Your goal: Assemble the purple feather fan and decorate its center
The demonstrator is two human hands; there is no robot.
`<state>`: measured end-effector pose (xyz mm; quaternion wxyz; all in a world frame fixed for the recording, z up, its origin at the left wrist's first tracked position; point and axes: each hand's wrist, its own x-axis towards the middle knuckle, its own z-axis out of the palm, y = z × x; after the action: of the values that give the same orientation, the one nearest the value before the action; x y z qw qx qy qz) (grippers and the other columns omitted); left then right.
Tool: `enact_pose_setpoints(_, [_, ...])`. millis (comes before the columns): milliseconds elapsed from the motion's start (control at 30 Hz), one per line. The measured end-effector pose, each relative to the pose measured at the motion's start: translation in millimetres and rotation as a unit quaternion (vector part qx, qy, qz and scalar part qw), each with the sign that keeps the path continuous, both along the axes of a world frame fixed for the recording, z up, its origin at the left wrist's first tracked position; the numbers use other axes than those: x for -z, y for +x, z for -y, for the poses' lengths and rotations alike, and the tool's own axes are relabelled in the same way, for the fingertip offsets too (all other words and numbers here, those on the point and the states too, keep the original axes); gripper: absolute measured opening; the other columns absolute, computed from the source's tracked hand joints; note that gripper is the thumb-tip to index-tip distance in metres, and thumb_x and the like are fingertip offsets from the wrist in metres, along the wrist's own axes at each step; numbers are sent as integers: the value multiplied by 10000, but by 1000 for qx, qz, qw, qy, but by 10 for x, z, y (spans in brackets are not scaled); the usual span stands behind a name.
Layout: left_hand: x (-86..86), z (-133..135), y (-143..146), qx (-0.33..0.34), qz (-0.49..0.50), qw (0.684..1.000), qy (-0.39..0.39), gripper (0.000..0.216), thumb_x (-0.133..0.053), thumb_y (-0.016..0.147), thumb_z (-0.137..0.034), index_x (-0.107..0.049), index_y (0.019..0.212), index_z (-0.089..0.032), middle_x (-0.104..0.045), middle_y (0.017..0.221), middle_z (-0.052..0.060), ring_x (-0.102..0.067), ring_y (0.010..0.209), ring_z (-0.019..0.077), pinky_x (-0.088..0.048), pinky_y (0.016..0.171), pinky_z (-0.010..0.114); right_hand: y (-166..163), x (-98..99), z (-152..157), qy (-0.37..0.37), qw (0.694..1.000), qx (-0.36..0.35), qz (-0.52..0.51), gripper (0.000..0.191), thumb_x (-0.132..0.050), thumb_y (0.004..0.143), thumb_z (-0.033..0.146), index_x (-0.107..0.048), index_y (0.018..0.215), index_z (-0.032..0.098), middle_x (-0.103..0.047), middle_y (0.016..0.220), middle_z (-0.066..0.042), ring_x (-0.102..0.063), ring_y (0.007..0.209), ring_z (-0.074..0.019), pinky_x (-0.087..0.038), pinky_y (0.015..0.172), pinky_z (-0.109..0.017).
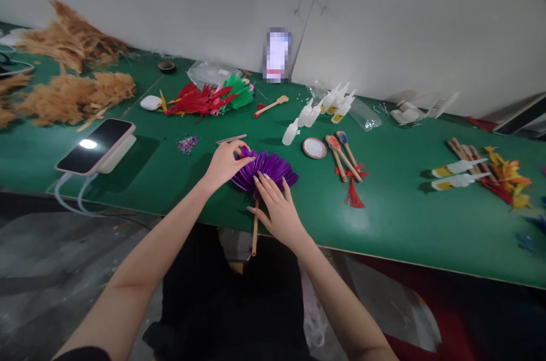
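Observation:
A purple feather fan [277, 166] with a thin wooden handle [255, 233] lies at the front edge of the green table, its handle reaching past the edge. At the fan's upper left, my left hand [224, 166] pinches the feathers between thumb and fingers. My right hand [277, 207] rests on the lower part of the fan with fingers spread, the thumb beside the handle. A small heap of purple bits [188, 145] and a pair of tweezers [231, 138] lie left of the fan. To its right are a white glue bottle [291, 132] and a small round dish [314, 148].
Wooden sticks with red tassels [343, 157] lie right of the dish. More glue bottles [336, 100], red feathers [196, 100] and green feathers [239, 92] are farther back. A phone [97, 146] on a cabled stand is at left, before tan feathers [81, 94]. Yellow flowers [507, 173] lie far right.

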<state>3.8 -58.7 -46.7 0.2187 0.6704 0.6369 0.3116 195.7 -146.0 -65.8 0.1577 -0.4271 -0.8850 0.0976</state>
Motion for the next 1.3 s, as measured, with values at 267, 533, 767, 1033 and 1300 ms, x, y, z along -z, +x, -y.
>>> enact_pose_setpoints(267, [-10, 9, 25, 10, 33, 999, -13, 260, -728, 710, -349, -620, 901, -209, -658, 677, 7, -599, 673, 174, -452, 633, 290, 0, 1, 6, 4, 1000, 0, -7, 594, -310, 967, 453, -240, 1477, 158, -289, 1530, -60, -234, 1428, -188, -127, 1181, -488])
enact_pose_setpoints(533, [44, -32, -24, 16, 85, 995, -49, 307, -734, 686, -372, -616, 906, -194, -632, 588, -12, -570, 568, 155, -411, 569, 276, 0, 19, 6, 3, 1000, -1, -3, 596, -286, 970, 466, -263, 1465, 135, -261, 1539, -39, -221, 1430, -175, -95, 1186, -474])
enact_pose_setpoints(767, [5, -14, 3, 34, 112, 989, -86, 322, -733, 671, -393, -607, 899, -204, -601, 526, -35, -553, 522, 146, -369, 522, 258, 0, 30, 2, 7, 1000, -1, -6, 589, -311, 966, 451, -261, 1469, 147, -288, 1530, -58, -235, 1427, -185, -126, 1181, -488])
enact_pose_setpoints(1033, [3, 0, -18, 43, 71, 996, -43, 398, -759, 656, -377, -594, 984, -221, -607, 628, -35, -561, 594, 154, -410, 601, 278, -1, 23, 2, 7, 1000, -1, -5, 593, -307, 967, 454, -250, 1472, 150, -276, 1535, -54, -230, 1429, -185, -120, 1182, -490])
enact_pose_setpoints(1300, [55, -59, -122, 13, -7, 999, 33, 429, -787, 645, -393, -611, 1002, -234, -632, 824, 15, -561, 821, 199, -423, 750, 321, -3, -10, 10, -3, 1000, 4, -11, 586, -323, 964, 451, -236, 1478, 183, -284, 1534, -43, -240, 1425, -178, -118, 1182, -484])
